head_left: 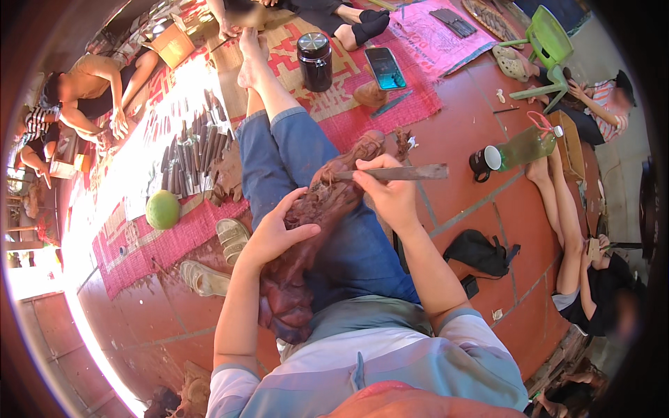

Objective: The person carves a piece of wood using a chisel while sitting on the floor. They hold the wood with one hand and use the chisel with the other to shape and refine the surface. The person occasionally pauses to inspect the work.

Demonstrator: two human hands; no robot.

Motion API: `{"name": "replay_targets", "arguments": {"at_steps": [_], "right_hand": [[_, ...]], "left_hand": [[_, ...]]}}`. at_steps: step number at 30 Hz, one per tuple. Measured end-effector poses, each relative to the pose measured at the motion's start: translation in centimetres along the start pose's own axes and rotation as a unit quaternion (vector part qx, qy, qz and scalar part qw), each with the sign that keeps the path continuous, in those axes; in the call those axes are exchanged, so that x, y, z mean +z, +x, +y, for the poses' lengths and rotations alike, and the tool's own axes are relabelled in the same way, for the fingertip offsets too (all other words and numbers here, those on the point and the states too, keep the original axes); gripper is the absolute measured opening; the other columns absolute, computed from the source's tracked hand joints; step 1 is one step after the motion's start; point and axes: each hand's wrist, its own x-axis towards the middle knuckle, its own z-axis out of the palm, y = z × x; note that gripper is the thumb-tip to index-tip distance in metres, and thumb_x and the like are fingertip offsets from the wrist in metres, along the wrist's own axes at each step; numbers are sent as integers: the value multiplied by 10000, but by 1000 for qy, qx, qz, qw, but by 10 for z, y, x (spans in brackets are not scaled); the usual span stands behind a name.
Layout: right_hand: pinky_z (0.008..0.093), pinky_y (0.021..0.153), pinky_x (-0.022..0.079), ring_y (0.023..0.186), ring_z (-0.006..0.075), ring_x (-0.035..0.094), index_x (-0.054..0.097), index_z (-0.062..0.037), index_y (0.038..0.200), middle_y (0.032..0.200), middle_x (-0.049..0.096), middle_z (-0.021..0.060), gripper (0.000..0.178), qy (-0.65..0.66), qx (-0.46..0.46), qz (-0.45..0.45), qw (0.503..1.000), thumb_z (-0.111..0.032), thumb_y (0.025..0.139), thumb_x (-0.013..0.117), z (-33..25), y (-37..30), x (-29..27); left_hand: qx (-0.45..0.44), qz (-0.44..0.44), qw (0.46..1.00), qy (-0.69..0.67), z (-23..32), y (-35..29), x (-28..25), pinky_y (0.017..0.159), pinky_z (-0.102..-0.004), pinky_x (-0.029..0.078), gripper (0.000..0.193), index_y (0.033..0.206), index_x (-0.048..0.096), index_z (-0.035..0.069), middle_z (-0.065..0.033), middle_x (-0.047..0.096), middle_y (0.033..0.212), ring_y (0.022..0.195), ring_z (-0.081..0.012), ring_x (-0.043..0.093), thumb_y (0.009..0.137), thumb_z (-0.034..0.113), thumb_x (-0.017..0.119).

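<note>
A long, reddish-brown wood carving (284, 296) with knotted relief lies across my lap, running from my belly up over my blue-trousered thighs. My left hand (273, 233) grips its middle from the left side, thumb stretched over the wood. Pinched between the thumb and fingers of my right hand (391, 200) is a slim carving chisel (425, 172), held nearly level. Its back end points right, and its front end meets the carving's upper part. The exact cutting tip is too small to make out.
Rows of dark-handled tools (198, 150) lie at left near a green round fruit (162, 210) and sandals (206, 279). Ahead are a black flask (315, 63) and phone (385, 68). Right: a mug (483, 164), green bottle (523, 150), black bag (481, 252). Several people sit around.
</note>
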Motion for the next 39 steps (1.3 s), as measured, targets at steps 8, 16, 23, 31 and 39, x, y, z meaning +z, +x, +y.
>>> {"name": "replay_targets", "arguments": {"at_steps": [8,16,23,31,39], "right_hand": [[193,668,444,765,66,583,611,-12,873,821,638,30,71,-32,27,-27,999,-17,837,672,-15,2,-3],[271,768,566,896,169,666,541,0,1115,998,619,85,202,151,157,-95,971,-134,966,527,-33,25,-20],[285,724,495,841,127,613,637,-27,888,892,621,44,127,-97,96,-184,973,-135,848,690,-16,39,-6],[223,687,445,786,63,558,623,-32,849,812,607,-12,107,-119,28,-208,970,-55,808,720,-9,51,-9],[309,708,441,784,164,563,624,-61,777,765,609,35,109,-18,73,-196,978,-76,753,729,6,58,-11]], "left_hand": [[7,12,1000,23,-6,1,0,996,-315,398,781,1396,419,80,-133,571,1236,1156,-195,527,739,282,790],[-29,-7,999,-27,-7,3,-2,980,-306,410,802,1392,419,64,-124,576,1221,1137,-184,536,726,296,800],[-36,-6,999,-33,-1,1,-2,975,-304,413,818,1396,412,64,-118,583,1209,1123,-181,542,719,294,808],[-66,-20,996,-48,-2,3,-3,1015,-308,373,834,1400,400,55,-91,536,1270,1170,-178,503,707,255,819],[-50,-7,998,-29,3,2,-3,1007,-316,386,847,1399,407,64,-113,549,1258,1161,-191,518,698,299,821]]}}
